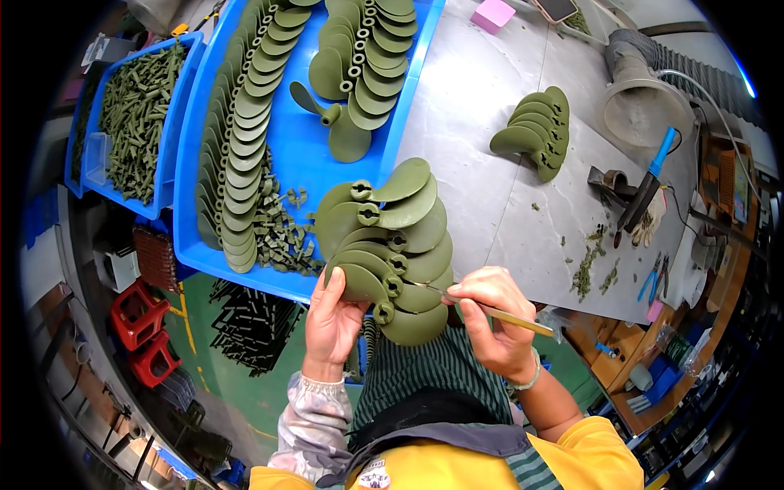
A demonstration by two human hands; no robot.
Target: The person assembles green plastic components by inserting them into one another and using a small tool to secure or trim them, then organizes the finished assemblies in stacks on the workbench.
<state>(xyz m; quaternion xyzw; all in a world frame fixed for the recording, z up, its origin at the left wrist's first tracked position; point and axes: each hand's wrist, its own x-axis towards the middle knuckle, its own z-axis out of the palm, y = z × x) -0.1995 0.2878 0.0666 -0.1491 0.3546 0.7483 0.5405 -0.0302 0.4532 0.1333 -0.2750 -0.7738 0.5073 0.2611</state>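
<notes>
My left hand point(331, 335) grips the lower left of a row of olive-green propellers point(425, 224), its fingers closed at a blade's edge. The propellers overlap, with their round slotted hubs in a line. In my right hand point(498, 331) is a slim trimming knife point(518, 320) with a brass-coloured handle, held in a pinch. Its thin metal tip reaches to the hubs near the lower end of the row; the exact contact is too small to tell. Behind the row, a large blue tray point(282, 155) holds more stacked propellers, one loose propeller point(335, 118) and small green offcuts point(282, 233).
A blue bin point(189, 106) of small green pieces stands at far left. On the grey bench point(465, 196) lie another propeller stack point(539, 126), green scraps point(586, 265), a blue-handled tool point(660, 155) in a holder and pliers point(651, 282). A duct hood point(641, 110) stands at back right.
</notes>
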